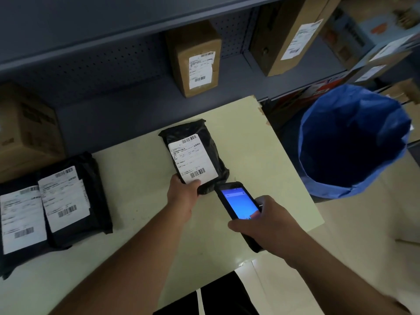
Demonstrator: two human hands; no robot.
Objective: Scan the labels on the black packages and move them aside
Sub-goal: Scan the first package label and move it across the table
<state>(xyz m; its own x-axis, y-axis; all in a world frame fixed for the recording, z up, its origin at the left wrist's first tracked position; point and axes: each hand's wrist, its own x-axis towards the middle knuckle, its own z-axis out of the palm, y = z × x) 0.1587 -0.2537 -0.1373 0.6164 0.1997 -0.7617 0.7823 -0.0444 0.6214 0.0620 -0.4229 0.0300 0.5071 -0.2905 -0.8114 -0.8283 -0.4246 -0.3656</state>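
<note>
A black package (pixel 213 153) with a white barcode label lies on the cream table (pixel 141 178), tilted. My left hand (pixel 183 196) grips its near left corner, thumb on the label. My right hand (pixel 270 221) holds a black handheld scanner (pixel 238 205) with a lit blue screen, its tip just below the package's near edge. Two more black packages lie at the table's left: one (pixel 95 201) overlapping another (pixel 13 255), both label up.
A blue-lined bin (pixel 354 142) stands right of the table. Grey shelves behind hold cardboard boxes: one (pixel 195 60) behind the table, one (pixel 27 130) at the left, a tall one (pixel 288 32) at the right. The table's right edge is near my right hand.
</note>
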